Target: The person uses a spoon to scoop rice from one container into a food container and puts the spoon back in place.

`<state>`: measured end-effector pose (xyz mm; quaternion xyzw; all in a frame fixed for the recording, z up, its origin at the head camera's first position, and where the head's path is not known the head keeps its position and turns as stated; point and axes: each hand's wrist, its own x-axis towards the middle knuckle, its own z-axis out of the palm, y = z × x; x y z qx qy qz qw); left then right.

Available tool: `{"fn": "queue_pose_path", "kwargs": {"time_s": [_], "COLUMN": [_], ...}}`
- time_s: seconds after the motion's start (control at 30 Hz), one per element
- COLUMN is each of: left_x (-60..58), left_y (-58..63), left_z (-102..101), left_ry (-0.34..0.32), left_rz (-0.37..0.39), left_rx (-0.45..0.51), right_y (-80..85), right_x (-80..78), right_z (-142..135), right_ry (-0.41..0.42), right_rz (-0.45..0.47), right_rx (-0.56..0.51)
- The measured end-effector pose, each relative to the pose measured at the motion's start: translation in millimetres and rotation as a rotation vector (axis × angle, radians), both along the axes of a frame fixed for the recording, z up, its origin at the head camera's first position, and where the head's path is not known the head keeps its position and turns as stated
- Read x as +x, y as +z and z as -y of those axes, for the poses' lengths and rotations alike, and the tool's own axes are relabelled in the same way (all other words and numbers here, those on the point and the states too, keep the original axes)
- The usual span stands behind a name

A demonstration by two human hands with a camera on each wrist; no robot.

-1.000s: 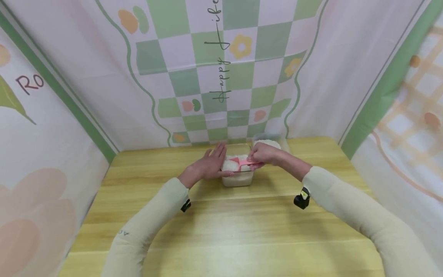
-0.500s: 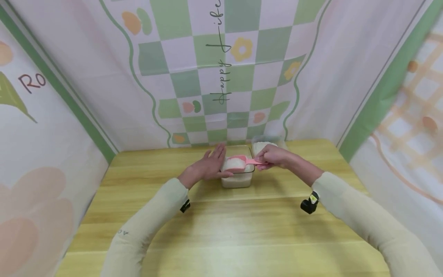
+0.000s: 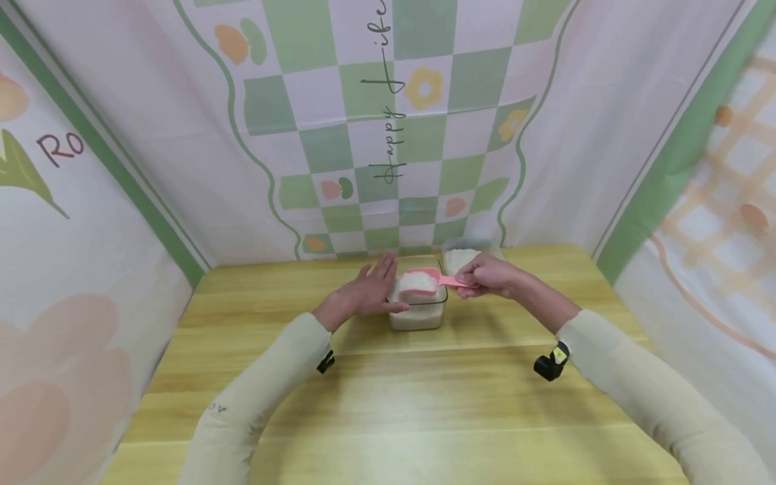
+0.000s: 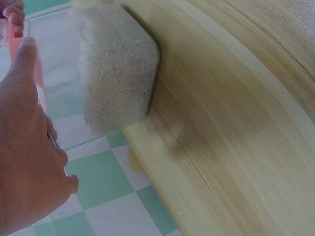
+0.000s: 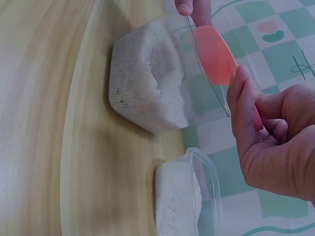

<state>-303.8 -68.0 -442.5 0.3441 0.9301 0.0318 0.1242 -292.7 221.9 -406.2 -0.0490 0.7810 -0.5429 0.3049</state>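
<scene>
My right hand [image 3: 490, 275] grips the handle of a pink scoop [image 5: 214, 55] heaped with rice [image 3: 418, 281]. The scoop is held level at the top of a clear, square-cornered container [image 3: 418, 318], which is part-filled with rice; a hollow shows in that rice in the right wrist view. My left hand [image 3: 371, 286] rests against the container's left side, fingers straight and the thumb [image 4: 25, 56] along the front rim. Behind my right hand stands a second clear plastic box [image 5: 183, 196] holding white grains, partly hidden by that hand in the head view.
A wooden table [image 3: 388, 404] carries both containers near its back edge. Directly behind hangs a curtain [image 3: 418, 135] with green checks, and printed cloth also closes off both sides.
My right hand has drawn the scoop up out of the container's rice, loaded, and shifted slightly right. My left hand has stayed at the container's side.
</scene>
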Motion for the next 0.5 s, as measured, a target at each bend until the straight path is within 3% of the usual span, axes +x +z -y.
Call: {"fn": "queue_pose_path", "kwargs": {"time_s": [0.5], "left_x": [0.2], "left_y": [1.1], "left_z": [0.1], "left_ry": [0.002], "left_rz": [0.023], "left_rx": [0.0], "right_y": [8.4], "right_x": [5.6], "right_z": [-12.9], "right_ry": [-0.034], "right_rz": [-0.005], "right_rx": [-0.028]}}
